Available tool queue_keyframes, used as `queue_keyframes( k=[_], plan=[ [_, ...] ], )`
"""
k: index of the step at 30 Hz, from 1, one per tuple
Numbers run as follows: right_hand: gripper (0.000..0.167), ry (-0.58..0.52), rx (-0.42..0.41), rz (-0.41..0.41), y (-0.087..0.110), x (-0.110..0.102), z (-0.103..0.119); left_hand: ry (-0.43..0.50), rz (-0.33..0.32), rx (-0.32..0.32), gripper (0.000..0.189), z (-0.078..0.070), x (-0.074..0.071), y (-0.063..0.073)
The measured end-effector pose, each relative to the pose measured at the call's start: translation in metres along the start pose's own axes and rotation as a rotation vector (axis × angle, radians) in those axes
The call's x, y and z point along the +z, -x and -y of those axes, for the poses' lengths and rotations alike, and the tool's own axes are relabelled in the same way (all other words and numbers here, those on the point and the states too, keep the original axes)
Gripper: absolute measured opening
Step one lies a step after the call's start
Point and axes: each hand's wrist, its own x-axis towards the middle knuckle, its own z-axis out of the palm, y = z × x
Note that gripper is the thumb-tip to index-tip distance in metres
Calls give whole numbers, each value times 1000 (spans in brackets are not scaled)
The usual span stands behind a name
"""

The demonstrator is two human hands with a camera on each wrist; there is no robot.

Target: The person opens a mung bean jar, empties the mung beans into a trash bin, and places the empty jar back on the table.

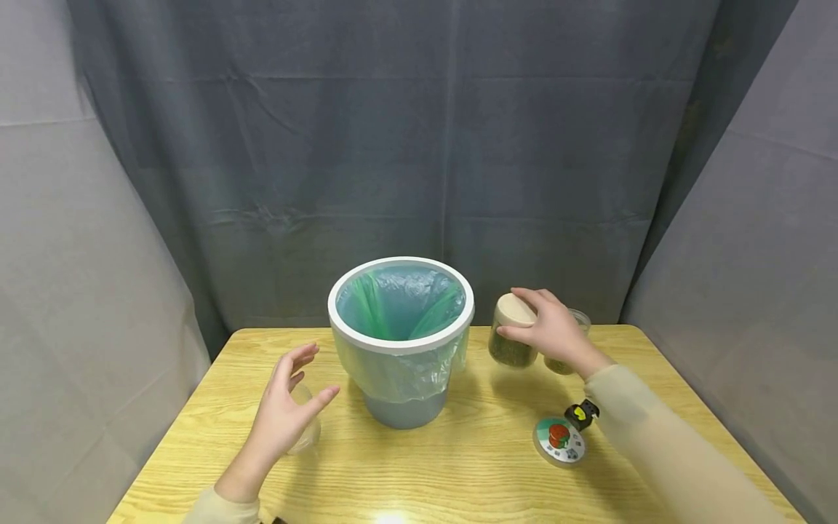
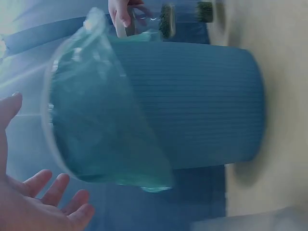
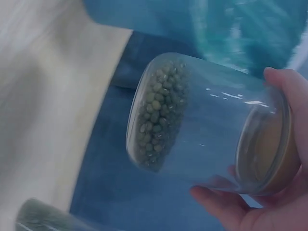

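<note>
My right hand (image 1: pixel 555 329) grips a clear glass jar (image 3: pixel 192 120) by its pale wooden lid (image 1: pixel 516 310). The jar is raised over the table, with a layer of small green beans (image 3: pixel 159 110) at its base. Another clear jar (image 1: pixel 559 364) with green contents stands behind that hand, partly hidden by it. My left hand (image 1: pixel 283 413) is held with fingers spread, left of the bin, and holds nothing. A clear, see-through container (image 1: pixel 306 435) stands on the table just behind the left hand, mostly covered by it in the head view.
A grey-blue bin (image 1: pixel 406 413) with a white rim and a green plastic bag (image 1: pixel 406 371) stands at the table's centre back. Near the right sleeve lies a round disc (image 1: pixel 559 442) with a red picture. Grey curtains (image 1: pixel 419 145) enclose the wooden table (image 1: pixel 458 473).
</note>
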Motion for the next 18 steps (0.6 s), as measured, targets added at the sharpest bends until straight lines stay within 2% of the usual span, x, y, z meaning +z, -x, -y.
queue_keyframes(
  k=[7, 11, 18],
  plan=[
    [86, 17, -10, -2, 8, -39, 35, 4, 9, 50, 70, -27, -10, -17],
    [85, 11, -38, -3, 10, -56, 51, 4, 18, 73, 70, -40, -10, -25],
    [82, -3, -74, 3, 14, -77, 80, 22, 27, 76, 70, -59, -7, -40]
  ],
)
